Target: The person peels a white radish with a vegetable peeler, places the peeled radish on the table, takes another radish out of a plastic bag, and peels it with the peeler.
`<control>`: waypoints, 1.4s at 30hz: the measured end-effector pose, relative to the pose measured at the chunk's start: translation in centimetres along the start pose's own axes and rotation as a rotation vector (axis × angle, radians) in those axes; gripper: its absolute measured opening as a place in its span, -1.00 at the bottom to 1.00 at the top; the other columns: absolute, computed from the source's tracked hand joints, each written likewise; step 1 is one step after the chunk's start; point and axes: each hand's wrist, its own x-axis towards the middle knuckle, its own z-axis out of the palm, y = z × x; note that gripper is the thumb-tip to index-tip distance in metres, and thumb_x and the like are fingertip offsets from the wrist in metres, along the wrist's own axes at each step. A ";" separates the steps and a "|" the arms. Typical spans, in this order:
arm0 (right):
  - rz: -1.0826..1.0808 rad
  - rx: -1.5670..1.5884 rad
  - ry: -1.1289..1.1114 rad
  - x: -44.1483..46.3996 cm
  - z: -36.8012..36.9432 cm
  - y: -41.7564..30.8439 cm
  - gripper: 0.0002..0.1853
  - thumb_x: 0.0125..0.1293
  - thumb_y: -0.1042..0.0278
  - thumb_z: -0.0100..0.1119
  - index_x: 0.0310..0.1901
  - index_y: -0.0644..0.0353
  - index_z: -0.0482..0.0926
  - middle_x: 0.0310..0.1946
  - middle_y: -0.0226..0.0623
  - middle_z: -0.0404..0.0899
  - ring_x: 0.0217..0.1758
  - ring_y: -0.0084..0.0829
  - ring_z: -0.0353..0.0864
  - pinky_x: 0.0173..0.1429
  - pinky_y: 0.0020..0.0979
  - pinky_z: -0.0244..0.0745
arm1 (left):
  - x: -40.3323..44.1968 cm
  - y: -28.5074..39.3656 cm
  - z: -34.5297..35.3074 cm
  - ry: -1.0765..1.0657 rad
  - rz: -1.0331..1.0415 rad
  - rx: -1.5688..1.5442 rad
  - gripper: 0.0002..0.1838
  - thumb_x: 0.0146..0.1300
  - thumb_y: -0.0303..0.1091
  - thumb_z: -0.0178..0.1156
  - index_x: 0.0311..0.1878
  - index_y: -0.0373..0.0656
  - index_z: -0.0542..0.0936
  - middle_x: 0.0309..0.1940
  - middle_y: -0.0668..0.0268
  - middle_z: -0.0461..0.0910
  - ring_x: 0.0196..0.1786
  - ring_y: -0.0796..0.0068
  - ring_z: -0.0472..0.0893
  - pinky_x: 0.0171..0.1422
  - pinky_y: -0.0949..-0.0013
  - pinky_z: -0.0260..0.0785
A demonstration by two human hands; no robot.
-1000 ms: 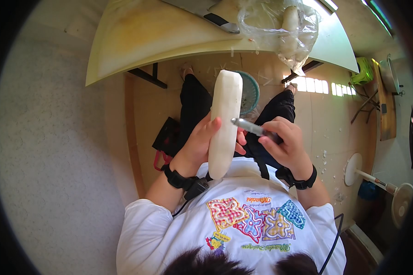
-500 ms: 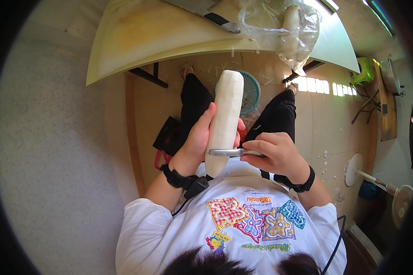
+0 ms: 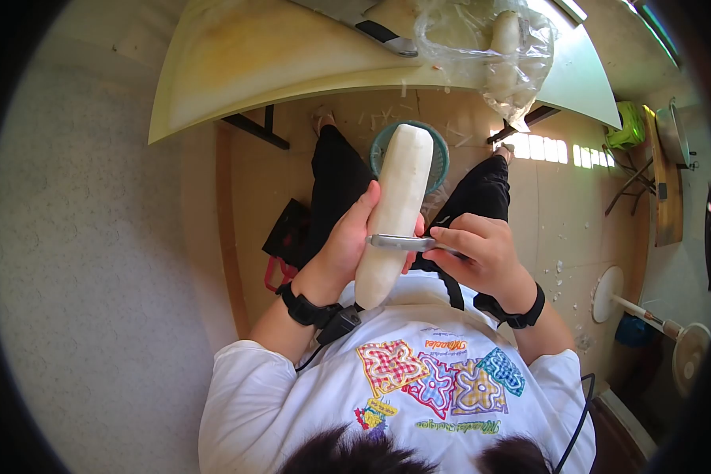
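The peeled white radish (image 3: 404,186) slants in front of the person's shirt (image 3: 434,355), above a blue-green basket (image 3: 445,158) on the floor (image 3: 557,209). The left hand (image 3: 346,243) is clamped around it from beneath, with fingers showing on its far side. The right hand (image 3: 486,254) grips a peeler (image 3: 399,242), whose head lies across the radish's lower half. Beyond, the tabletop (image 3: 253,67) carries a knife (image 3: 375,31) and a clear plastic bag (image 3: 521,91) holding pale pieces.

On the table (image 3: 237,71), knife (image 3: 383,34) left of bag (image 3: 529,79).
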 end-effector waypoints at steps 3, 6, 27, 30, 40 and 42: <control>0.026 -0.006 0.021 0.3 -0.1 0.2 -0.70 0.01 0.33 0.54 -0.20 0.12 0.68 -0.57 -0.37 0.48 -0.62 -0.39 0.49 -0.57 -0.40 0.35 | -0.1 -0.3 -0.4 -0.027 -0.014 0.045 -0.24 0.45 0.38 -0.31 0.06 -0.19 0.50 -0.27 0.21 0.57 -0.43 0.33 0.65 -0.42 0.28 0.55; 0.132 0.000 0.076 0.2 -0.4 0.8 -0.72 0.02 0.36 0.53 -0.21 0.14 0.69 -0.56 -0.35 0.50 -0.63 -0.40 0.49 -0.56 -0.42 0.34 | -0.3 -0.5 -0.3 -0.001 -0.052 -0.005 -0.23 0.46 0.38 -0.31 0.03 -0.23 0.51 -0.28 0.22 0.57 -0.44 0.35 0.65 -0.42 0.29 0.54; 0.207 -0.038 0.276 0.9 -1.8 2.7 -0.78 0.10 0.45 0.52 -0.24 0.25 0.67 -0.51 -0.34 0.58 -0.60 -0.56 0.44 -0.54 -0.53 0.25 | -1.5 -0.7 -0.1 -0.035 -0.087 0.035 -0.31 0.46 0.35 -0.21 0.13 -0.15 0.43 -0.29 0.20 0.56 -0.43 0.36 0.63 -0.44 0.32 0.50; 0.231 -0.002 0.257 0.7 -1.9 2.5 -0.78 0.12 0.45 0.51 -0.24 0.26 0.66 -0.48 -0.32 0.61 -0.55 -0.57 0.47 -0.51 -0.53 0.29 | -1.7 -0.4 0.0 -0.039 -0.079 0.058 -0.32 0.45 0.34 -0.18 0.15 -0.15 0.41 -0.27 0.18 0.57 -0.42 0.37 0.63 -0.43 0.32 0.51; 0.688 0.250 0.247 -0.2 -1.1 5.5 -0.80 0.35 0.29 0.34 -0.25 0.28 0.63 -0.58 -0.47 0.52 -0.55 -0.69 0.39 -0.49 -0.60 0.23 | -2.5 0.4 0.8 -0.126 -0.030 0.098 -0.34 0.42 0.33 -0.07 0.22 -0.10 0.37 -0.26 0.15 0.58 -0.41 0.36 0.63 -0.40 0.32 0.50; 1.105 0.721 0.053 0.3 -1.8 4.7 -0.69 0.49 0.12 0.15 -0.24 0.24 0.59 -0.65 -0.53 0.37 -0.66 -0.71 0.24 -0.59 -0.63 0.06 | -2.3 0.3 0.5 -0.129 -0.047 0.065 -0.33 0.42 0.33 -0.06 0.22 -0.10 0.37 -0.26 0.15 0.58 -0.42 0.36 0.63 -0.40 0.32 0.50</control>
